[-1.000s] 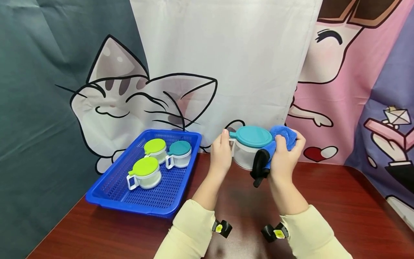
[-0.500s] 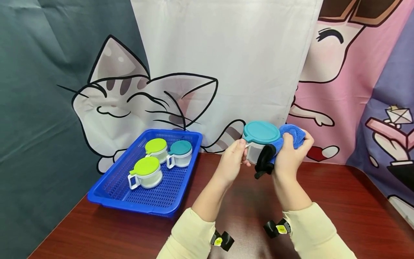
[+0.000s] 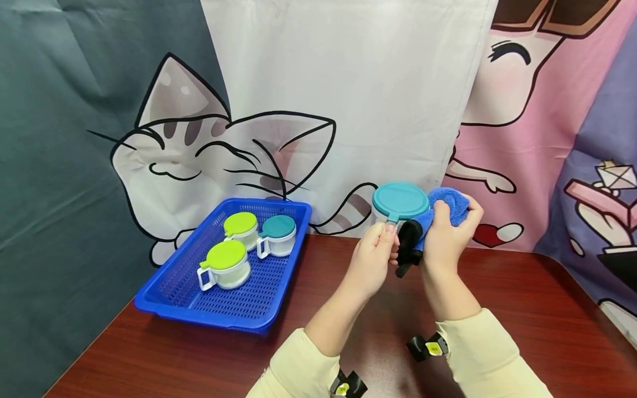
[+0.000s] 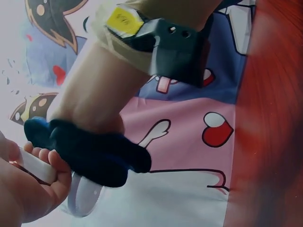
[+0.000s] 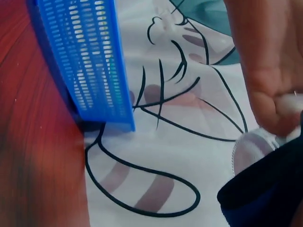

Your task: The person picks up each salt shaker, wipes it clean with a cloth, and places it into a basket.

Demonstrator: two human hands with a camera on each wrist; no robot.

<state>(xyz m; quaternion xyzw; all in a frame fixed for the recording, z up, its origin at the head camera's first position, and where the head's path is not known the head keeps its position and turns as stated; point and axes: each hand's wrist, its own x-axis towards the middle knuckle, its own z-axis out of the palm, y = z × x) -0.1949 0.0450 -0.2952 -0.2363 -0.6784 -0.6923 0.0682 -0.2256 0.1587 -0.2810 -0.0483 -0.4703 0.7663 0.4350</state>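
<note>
A clear seasoning jar with a teal lid is held up above the table. Its white handle is gripped by my left hand, fingers wrapped round it in the left wrist view. My right hand holds a bundled blue cloth with black edging against the jar's right side. In the left wrist view the cloth covers part of the clear body. The right wrist view shows the dark cloth overlapping the jar's base.
At the left of the table stands a blue plastic basket. Inside are two jars with lime lids and one with a teal lid. A printed cartoon curtain hangs right behind the table.
The jar has shifted right and slightly up, and its handle has turned from the left toward the front. My left hand has followed the handle rightward; the cloth hand has moved slightly right.
</note>
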